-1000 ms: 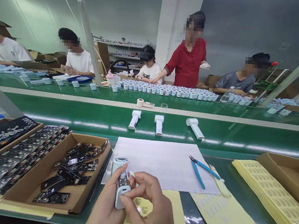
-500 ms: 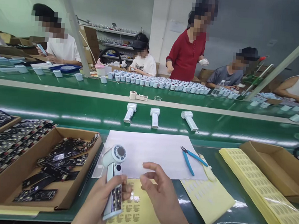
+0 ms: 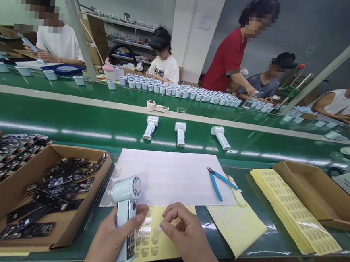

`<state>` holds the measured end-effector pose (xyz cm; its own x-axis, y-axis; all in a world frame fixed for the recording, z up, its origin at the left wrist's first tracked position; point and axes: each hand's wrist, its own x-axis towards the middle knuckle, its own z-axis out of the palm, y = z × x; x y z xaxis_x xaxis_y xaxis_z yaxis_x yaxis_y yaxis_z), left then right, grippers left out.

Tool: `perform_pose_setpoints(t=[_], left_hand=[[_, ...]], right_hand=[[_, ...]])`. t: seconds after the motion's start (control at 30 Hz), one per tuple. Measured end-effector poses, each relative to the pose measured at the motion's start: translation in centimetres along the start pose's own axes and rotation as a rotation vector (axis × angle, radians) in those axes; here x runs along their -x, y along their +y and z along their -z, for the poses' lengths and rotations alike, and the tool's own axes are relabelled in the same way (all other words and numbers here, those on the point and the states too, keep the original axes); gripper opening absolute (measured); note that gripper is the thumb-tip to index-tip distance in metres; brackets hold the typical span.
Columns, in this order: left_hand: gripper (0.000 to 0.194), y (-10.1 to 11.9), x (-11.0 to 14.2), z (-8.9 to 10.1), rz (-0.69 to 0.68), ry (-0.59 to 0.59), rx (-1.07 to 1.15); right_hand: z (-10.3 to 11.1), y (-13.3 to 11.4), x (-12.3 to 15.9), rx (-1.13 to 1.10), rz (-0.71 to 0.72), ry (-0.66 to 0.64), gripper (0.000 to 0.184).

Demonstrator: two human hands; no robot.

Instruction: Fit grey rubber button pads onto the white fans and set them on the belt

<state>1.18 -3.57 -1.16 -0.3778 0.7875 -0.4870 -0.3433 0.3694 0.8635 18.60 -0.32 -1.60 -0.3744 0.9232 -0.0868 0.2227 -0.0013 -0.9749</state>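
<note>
My left hand (image 3: 106, 232) is wrapped round the handle of a light-blue handheld fan (image 3: 125, 189). The fan's round head points up, and dark parts show along the side of its handle. Over a yellow label sheet (image 3: 154, 242), my right hand (image 3: 185, 232) has thumb and forefinger pinched together. A tiny pale bit shows at those fingertips, too small to name. Beyond the hands lies a white paper sheet (image 3: 171, 175), with blue-handled cutters (image 3: 217, 183) on its right part.
A cardboard tray (image 3: 79, 224) of dark circuit boards stands left. A yellow label stack (image 3: 295, 213) and a second cardboard tray (image 3: 316, 186) are at right. Across the green conveyor belt (image 3: 117, 130), bearing several fans (image 3: 180, 133), co-workers sit behind rows of light-blue cups (image 3: 178, 91).
My left hand has turned the fan and brought it slightly left and down. My right hand's fingers have closed into a pinch, lower over the label sheet. A co-worker in red has leaned rightward.
</note>
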Motion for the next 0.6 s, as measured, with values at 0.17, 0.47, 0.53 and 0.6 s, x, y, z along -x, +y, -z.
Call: perform_pose_setpoints(t=[0.17, 0.47, 0.53, 0.6], left_hand=[[0.044, 2.1, 1.1, -0.4, 0.115, -0.065, 0.218], [0.012, 4.5, 0.6, -1.4, 0.088, 0.083, 0.335], [0.013, 4.8, 0.5, -1.5, 0.086, 0.098, 0.334], [0.015, 4.9, 0.3, -1.5, 0.103, 0.095, 0.357]], right_hand=[[-0.9, -3.3, -0.2, -0.208, 0.038, -0.115, 0.016], [-3.1, -6.3, -2.1, -0.07, 0.028, -0.126, 0.01], [-3.1, -6.1, -2.4, -0.039, 0.057, -0.129, 0.012], [-3.3, -5.8, -2.5, 0.018, 0.135, -0.112, 0.011]])
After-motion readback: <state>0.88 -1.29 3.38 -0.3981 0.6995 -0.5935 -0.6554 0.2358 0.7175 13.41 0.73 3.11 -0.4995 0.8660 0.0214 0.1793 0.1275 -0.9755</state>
